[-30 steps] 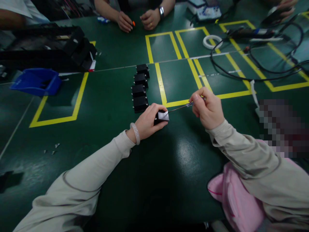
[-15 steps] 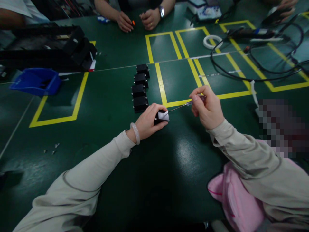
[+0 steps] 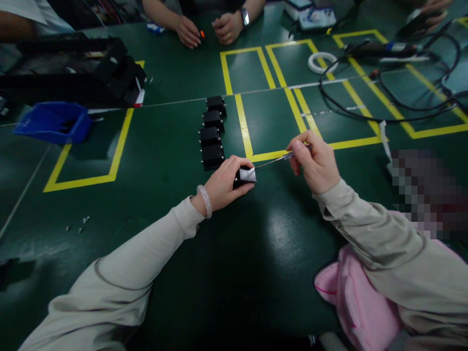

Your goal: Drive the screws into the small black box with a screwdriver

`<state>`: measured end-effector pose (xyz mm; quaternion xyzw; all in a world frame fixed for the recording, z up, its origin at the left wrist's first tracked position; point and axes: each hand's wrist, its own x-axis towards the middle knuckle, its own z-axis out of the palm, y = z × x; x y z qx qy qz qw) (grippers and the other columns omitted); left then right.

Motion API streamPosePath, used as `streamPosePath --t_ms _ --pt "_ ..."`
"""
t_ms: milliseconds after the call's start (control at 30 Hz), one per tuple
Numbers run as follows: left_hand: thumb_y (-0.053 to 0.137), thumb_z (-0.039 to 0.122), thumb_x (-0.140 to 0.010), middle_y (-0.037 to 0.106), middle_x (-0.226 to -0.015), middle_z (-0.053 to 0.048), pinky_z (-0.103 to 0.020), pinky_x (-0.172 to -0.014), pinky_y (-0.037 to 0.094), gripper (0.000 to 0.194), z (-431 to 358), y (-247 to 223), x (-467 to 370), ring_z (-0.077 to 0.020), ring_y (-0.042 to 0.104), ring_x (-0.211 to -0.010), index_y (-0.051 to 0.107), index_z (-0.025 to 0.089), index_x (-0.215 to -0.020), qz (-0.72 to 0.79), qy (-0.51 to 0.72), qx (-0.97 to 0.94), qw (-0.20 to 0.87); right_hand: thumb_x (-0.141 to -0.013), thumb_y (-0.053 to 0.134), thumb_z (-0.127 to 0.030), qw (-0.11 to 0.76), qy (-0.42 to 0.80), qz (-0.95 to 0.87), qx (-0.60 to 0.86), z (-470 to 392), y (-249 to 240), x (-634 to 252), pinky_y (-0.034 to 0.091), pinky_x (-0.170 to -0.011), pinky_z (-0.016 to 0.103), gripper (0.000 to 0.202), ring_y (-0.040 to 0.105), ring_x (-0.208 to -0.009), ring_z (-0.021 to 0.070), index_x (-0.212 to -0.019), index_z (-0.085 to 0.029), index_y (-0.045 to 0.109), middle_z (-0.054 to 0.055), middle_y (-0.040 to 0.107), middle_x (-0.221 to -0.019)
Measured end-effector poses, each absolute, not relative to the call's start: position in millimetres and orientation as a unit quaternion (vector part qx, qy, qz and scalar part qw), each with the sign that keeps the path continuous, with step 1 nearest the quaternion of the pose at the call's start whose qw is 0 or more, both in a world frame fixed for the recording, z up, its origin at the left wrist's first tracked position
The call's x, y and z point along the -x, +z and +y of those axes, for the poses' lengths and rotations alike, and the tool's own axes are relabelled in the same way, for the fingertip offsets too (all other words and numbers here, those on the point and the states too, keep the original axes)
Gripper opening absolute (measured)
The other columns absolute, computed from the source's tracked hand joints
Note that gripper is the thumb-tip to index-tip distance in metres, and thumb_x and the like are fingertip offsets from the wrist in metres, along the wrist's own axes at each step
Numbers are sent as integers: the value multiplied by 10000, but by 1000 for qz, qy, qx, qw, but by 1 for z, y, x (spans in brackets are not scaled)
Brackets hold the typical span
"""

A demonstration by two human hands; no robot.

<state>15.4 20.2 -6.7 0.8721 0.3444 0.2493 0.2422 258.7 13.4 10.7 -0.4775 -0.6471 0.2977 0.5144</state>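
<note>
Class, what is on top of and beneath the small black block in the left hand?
A pale patch tops the small black block; a thin, metal-shafted screwdriver reaches its edge. The left hand partly covers the block; whatever lies beneath is hidden.

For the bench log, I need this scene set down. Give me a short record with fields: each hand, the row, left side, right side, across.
Left hand: left hand grips a black block with a whitish face
Right hand: right hand holds a screwdriver, its shaft reaching the block
Row: four black blocks, just beyond the left hand
Left side: blue bin; small metal pieces
Right side: white ring; black cable
Across: another person's hands
</note>
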Motion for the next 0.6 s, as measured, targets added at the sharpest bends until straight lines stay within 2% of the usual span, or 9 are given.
streamPosePath --t_ms 67,200,267,400,600 --pt "649 263 -914 592 -1141 -85 -399 -929 502 318 20 -7 -15 -230 586 -1044 504 189 -1186 344 250 -872 241 -965 546 -574 515 291 -654 471 13 11 -259 309 -371 273 372 426 -356 90 -793 -245 522 -69 471 -456" --pt "655 259 -912 592 -1135 -88 -396 -912 503 323 21 -8 -15 -230 584 -1032 508 184 -1190 342 254 -873 239 -943 587 -568 529 304 -643 463 12 12 -257 331 -364 278 314 449 -361 105 -950 -257 551 -78 487 -485" --pt "659 255 -910 593 -1131 -91 -395 -913 502 326 21 -9 -15 -231 583 -1030 511 175 -1189 339 255 -874 237 -945 575 -581 525 304 -644 465 12 13 -257 346 -370 280 330 464 -368 106 -927 -252 555 -70 499 -491" --pt "659 257 -910 593 -1133 -92 -393 -917 501 327 21 -9 -15 -231 583 -1032 512 170 -1189 336 258 -875 236 -953 552 -593 520 286 -654 469 12 13 -257 335 -378 278 400 457 -363 95 -765 -243 508 -55 506 -472" --pt "653 266 -917 594 -1139 -86 -390 -925 501 320 21 -8 -15 -227 583 -1041 509 181 -1189 338 254 -874 239 -927 596 -594 533 306 -641 461 14 10 -258 341 -358 274 349 466 -362 105 -906 -252 529 -70 508 -486"
